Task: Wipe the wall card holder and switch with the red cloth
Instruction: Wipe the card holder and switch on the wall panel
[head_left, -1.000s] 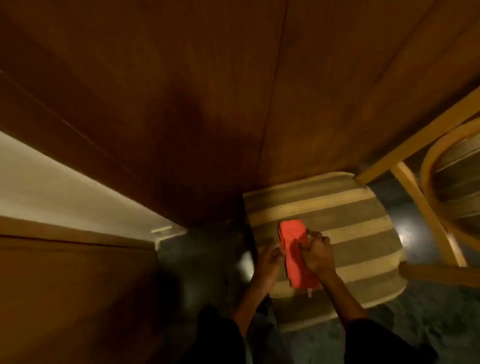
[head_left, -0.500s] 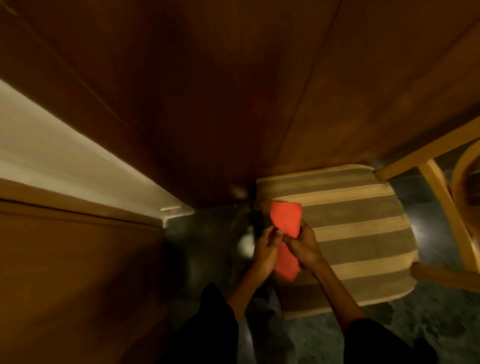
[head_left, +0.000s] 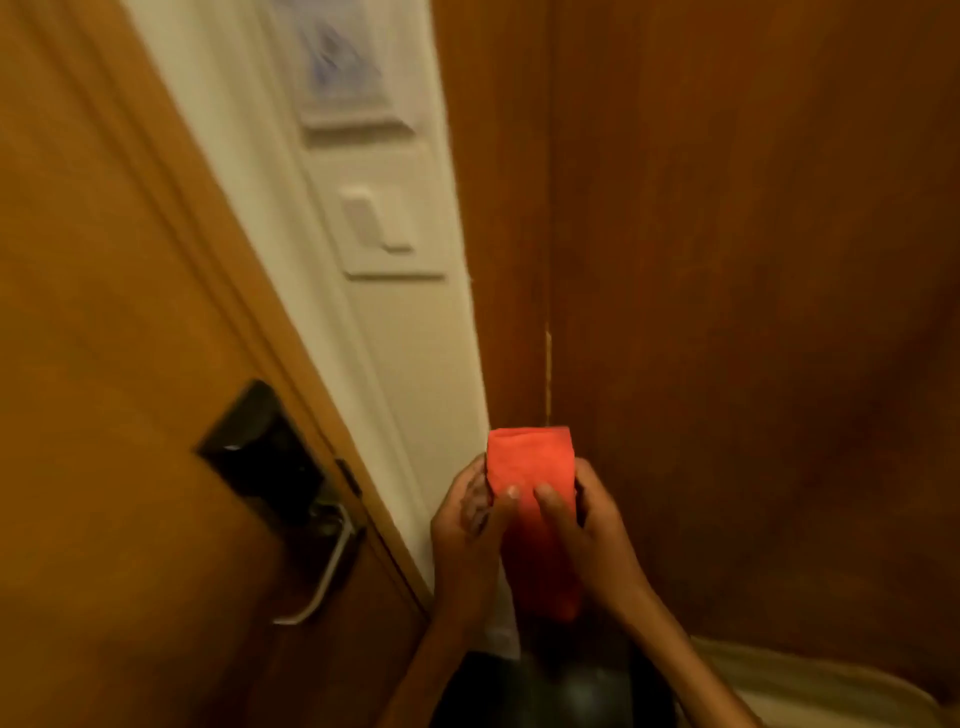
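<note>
Both hands hold a folded red cloth (head_left: 530, 467) upright in front of me, low in the view. My left hand (head_left: 465, 525) grips its left edge and my right hand (head_left: 587, 525) grips its right edge, thumbs on the front. Above them, on a narrow cream wall strip, sits a white switch (head_left: 382, 223) with one rocker. Directly above the switch is the white card holder (head_left: 345, 67), blurred, with a bluish card in it. The cloth is well below both and touches neither.
A wooden door (head_left: 104, 312) fills the left, with a dark lock plate and a metal lever handle (head_left: 322, 561). Dark wood panelling (head_left: 727, 260) covers the right. The striped chair cushion (head_left: 810, 686) shows at the bottom right corner.
The view has swung up from the chair and floor to the wall. Both hands lifted the red cloth off the striped cushion and now hold it upright below the switch.
</note>
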